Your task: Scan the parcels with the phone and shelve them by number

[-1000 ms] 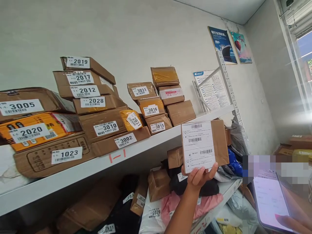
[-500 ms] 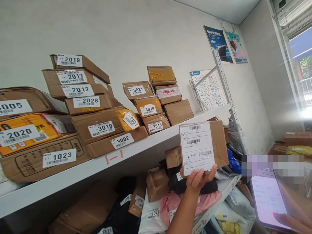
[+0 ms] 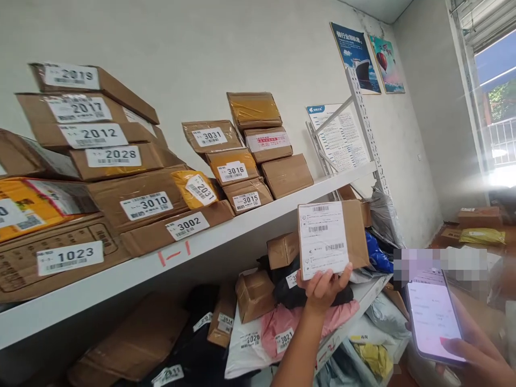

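My left hand (image 3: 322, 287) holds up a small brown cardboard parcel (image 3: 355, 231) from below, its white shipping label with barcodes facing me. It hangs in front of the lower shelf, just under the edge of the white top shelf (image 3: 258, 217). At the lower right my right hand (image 3: 479, 357) holds a smartphone (image 3: 433, 317) with a lit screen, thumb resting on its lower edge. The phone is to the right of the parcel and apart from it.
The top shelf carries stacked cardboard boxes (image 3: 137, 204) with numbered labels such as 3010, 3002 and 3015. The lower shelf (image 3: 368, 295) is crowded with boxes and plastic mail bags. Posters (image 3: 355, 56) hang on the wall; more parcels (image 3: 479, 217) lie by the window at right.
The view has swung right and slightly up, so the shelves slid left. My left hand keeps the parcel held up; the phone sits a little higher and further left in view.
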Demonstrator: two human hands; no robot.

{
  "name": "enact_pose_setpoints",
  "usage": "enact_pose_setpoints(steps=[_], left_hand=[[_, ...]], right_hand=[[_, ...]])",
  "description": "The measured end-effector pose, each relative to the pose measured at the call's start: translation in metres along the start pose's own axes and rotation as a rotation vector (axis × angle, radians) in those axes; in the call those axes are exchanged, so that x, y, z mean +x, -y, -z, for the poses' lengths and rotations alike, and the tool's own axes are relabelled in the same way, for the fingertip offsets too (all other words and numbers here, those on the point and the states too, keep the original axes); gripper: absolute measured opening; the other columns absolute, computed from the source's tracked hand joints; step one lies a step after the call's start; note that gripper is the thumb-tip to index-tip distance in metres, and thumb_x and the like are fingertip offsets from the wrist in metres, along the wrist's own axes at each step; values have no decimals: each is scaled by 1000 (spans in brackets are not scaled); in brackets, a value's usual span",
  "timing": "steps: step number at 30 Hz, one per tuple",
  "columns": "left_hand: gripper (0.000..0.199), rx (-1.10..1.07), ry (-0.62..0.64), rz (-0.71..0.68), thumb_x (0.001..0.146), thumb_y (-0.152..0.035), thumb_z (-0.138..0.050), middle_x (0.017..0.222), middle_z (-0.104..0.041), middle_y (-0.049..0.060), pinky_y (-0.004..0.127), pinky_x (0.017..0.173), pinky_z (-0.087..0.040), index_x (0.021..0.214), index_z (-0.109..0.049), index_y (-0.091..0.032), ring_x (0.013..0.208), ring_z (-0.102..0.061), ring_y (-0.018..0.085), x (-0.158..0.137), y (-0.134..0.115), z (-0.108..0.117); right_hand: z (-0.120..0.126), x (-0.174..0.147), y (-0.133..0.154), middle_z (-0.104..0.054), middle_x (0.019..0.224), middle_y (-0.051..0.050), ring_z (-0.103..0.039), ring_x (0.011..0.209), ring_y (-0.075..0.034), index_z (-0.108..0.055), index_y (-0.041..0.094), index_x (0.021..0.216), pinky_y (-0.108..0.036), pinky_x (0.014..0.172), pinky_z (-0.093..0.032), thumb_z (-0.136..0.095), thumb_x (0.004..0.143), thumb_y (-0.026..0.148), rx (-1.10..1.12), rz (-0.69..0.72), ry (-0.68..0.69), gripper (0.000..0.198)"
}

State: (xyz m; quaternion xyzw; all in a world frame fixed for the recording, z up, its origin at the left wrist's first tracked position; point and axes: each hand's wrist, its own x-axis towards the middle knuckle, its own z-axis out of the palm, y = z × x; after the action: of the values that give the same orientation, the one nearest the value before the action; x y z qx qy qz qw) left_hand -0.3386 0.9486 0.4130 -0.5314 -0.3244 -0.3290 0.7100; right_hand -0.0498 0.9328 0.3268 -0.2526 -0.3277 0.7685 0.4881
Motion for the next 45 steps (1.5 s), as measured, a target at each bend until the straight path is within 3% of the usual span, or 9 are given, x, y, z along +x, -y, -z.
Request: enact_pose_setpoints(steps=[4,8,14,22,26,29,35,40,45], left_hand=[[41,-20,208,101,77,-16,-79,109,-45,4,52,116,-28,105,-73,-46,107,-45,20,-30,6,-9],[41,5,624,297,86,-12,-65,114,-53,9,59,111,-31,113,-73,-42,114,-50,26,-60,13,-29],[61,-42,1028,547,75,-11,-73,133,-49,17,64,114,-27,132,-63,-26,130,-43,36,-44,18,-68],[59,-157,1016,592,82,-20,-66,145,-33,22,74,114,-9,140,-55,-18,145,-21,42,-44,16,-76],[53,-308,839,662,87,-32,-63,148,-28,25,68,118,-13,135,-58,-11,148,-14,45,-36,2,-54],[53,-689,742,740,89,-43,-61,141,-40,23,54,119,-26,132,-59,-11,142,-33,37,-19,-31,-19],[63,-1725,977,1405,89,-58,-56,141,-55,14,42,105,-47,141,-51,-21,131,-52,31,10,-110,46],[79,-1843,1022,1918,72,-62,-73,128,-66,12,34,84,-55,135,-54,-19,116,-61,32,17,-134,55],[82,-1928,1080,2072,74,-63,-70,141,-57,9,25,55,-51,144,-43,-29,113,-61,30,16,-137,66]], right_hand=[[3,1,-2,-74,112,-11,-69,74,-27,-12,33,158,-31,51,-52,-77,68,34,-42,84,70,111],[3,0,-6,-73,113,-11,-69,74,-25,-10,34,158,-30,50,-53,-76,68,28,-7,98,53,112],[-1,2,-9,-69,125,-10,-71,96,-30,-5,38,158,-28,51,-55,-74,70,22,23,122,70,113],[-5,10,-9,-59,138,-10,-72,93,-29,-2,41,156,-29,48,-57,-70,67,15,18,156,169,115],[-7,13,-9,-63,131,-9,-71,96,-31,-6,39,156,-29,49,-57,-67,67,14,-14,134,173,110],[-11,17,-10,-63,130,-8,-72,91,-28,-10,40,155,-28,48,-58,-65,66,14,-12,123,196,107],[-19,18,-15,-60,135,-5,-69,81,-21,-27,39,150,-28,45,-59,-64,65,13,-35,86,174,96],[-17,15,-17,-59,135,-4,-68,86,-23,-26,40,151,-28,45,-58,-64,67,16,-43,69,136,95],[-6,13,-27,-63,127,-4,-65,71,-19,-30,39,147,-29,41,-54,-66,69,27,-50,17,64,86]])
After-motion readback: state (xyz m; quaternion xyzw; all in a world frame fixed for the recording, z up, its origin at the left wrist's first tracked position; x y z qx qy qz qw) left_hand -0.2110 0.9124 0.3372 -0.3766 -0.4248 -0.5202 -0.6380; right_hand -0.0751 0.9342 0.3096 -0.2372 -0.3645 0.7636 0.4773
